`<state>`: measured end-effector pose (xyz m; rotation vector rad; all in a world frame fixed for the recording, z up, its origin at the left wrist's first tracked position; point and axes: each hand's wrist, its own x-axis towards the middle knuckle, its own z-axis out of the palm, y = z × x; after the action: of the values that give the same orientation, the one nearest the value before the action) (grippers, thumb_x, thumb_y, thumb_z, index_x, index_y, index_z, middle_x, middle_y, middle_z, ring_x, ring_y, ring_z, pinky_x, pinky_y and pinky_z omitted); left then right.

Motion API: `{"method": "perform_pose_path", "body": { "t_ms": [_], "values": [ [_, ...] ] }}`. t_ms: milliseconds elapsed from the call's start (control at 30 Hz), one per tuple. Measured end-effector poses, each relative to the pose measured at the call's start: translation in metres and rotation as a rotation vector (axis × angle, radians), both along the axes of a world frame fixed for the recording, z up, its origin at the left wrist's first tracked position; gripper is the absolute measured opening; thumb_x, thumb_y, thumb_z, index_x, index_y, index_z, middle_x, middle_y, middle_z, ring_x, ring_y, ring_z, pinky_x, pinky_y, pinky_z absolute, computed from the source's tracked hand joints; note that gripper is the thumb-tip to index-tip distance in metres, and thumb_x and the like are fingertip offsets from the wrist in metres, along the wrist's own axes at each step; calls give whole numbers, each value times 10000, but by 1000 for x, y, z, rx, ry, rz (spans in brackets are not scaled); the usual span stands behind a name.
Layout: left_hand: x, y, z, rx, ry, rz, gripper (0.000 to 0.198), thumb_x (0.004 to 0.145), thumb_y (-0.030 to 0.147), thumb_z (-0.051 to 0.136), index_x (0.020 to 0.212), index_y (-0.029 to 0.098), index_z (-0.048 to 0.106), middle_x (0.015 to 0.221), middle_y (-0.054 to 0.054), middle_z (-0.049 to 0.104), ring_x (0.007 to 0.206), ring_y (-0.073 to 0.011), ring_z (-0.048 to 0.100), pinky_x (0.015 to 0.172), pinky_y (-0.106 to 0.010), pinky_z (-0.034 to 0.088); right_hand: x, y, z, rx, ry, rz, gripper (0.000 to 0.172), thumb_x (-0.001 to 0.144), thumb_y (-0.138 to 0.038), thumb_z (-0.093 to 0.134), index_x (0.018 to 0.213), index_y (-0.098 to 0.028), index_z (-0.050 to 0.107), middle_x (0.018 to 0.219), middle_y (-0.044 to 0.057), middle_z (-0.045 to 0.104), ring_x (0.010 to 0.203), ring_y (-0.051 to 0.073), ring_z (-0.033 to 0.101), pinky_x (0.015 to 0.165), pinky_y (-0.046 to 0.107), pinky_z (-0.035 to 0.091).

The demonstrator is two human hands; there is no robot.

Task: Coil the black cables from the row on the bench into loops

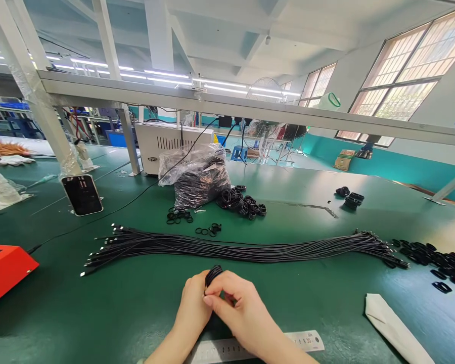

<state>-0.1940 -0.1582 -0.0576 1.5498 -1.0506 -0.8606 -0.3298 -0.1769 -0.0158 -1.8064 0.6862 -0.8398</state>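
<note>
Near the front middle of the green table, my left hand (193, 302) is closed around a small coil of black rings (214, 273). My right hand (237, 302) touches it from the right, thumb and forefinger pinched at the coil's lower edge. Beyond both hands lies a long bundle of black cables (250, 251), stretched from left to right with metal connectors at its ends. Under my wrists is a steel ruler (307, 340), partly hidden by my right forearm. Loose black rings (179, 216) lie behind the bundle.
Behind the rings stand a plastic bag (202, 184) and a pile of black coils (242, 202). A phone (82, 195) leans at the left, near a red device (5, 273). Black oval parts (440, 260) and a folded white strip (396, 323) lie at right.
</note>
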Motion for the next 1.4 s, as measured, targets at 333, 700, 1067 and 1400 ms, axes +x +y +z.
{"method": "perform_pose_path", "body": {
  "t_ms": [333, 700, 1067, 1400],
  "values": [
    [-5, -7, 18, 102, 139, -208, 424, 679, 248, 618, 1088, 138, 645, 495, 79, 472, 395, -74, 348, 387, -196, 256, -25, -42, -10, 379, 50, 92, 207, 800, -370, 688, 752, -191, 595, 648, -22, 592, 500, 87, 441, 456, 207, 324],
    [2, 7, 31, 256, 481, -655, 414, 753, 460, 694, 937, 93, 642, 612, -19, 606, 316, -22, 392, 313, -156, 214, -23, -43, -8, 677, -183, 277, 389, 715, -514, 762, 790, -142, 677, 572, -47, 491, 429, 45, 359, 429, 209, 300],
    [1, 3, 28, 63, 277, -484, 813, 745, 254, 729, 1452, 288, 330, 949, -43, 643, 816, -160, 624, 737, -290, 491, -19, -48, -16, 707, -228, 25, 429, 696, -557, 758, 716, -149, 628, 552, -52, 464, 442, 46, 264, 436, 223, 250],
    [3, 0, 25, 26, 425, -501, 730, 679, 215, 787, 1335, 304, 478, 1149, -53, 600, 829, -146, 625, 774, -298, 500, -21, -50, -18, 640, -165, 4, 494, 653, -604, 760, 586, -171, 532, 489, -52, 446, 461, 72, 363, 462, 239, 261]
  ]
}}
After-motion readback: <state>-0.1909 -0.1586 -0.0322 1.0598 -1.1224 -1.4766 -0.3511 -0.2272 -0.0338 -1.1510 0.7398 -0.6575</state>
